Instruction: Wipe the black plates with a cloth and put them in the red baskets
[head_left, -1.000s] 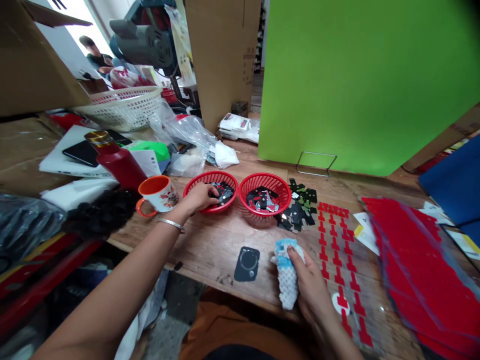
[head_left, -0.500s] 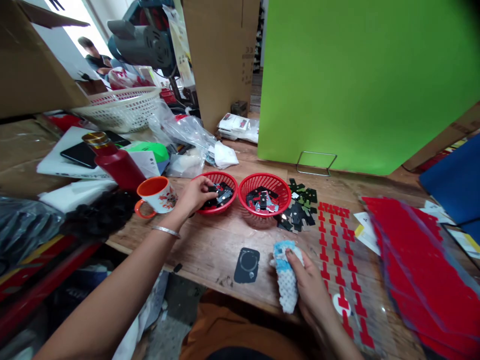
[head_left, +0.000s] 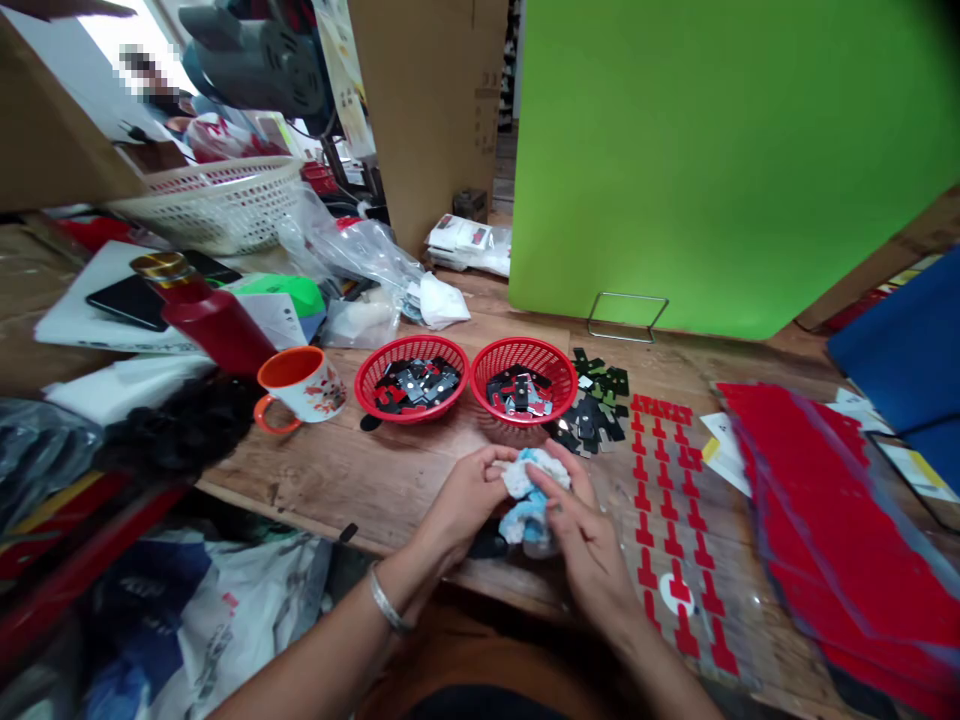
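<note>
My right hand is wrapped around a crumpled, fluffy blue-and-white cloth above the front of the table. Against the cloth's left side, my left hand has its fingers pinched; whatever lies between them is covered by the cloth. Beneath both hands a dark flat pad shows only in part. Just beyond them stand two red plastic baskets side by side, the left basket and the right basket, each holding small black, silver and red flat pieces.
Dark flat pieces lie heaped beside the right basket. Rows of red T-shaped pieces and red sheets cover the right side. An orange-and-white mug and a red bottle stand left. A green board rises behind.
My left hand has left the left basket and come right to meet the cloth. My right hand has shifted slightly up and left, and the cloth is now bunched over the left fingertips.
</note>
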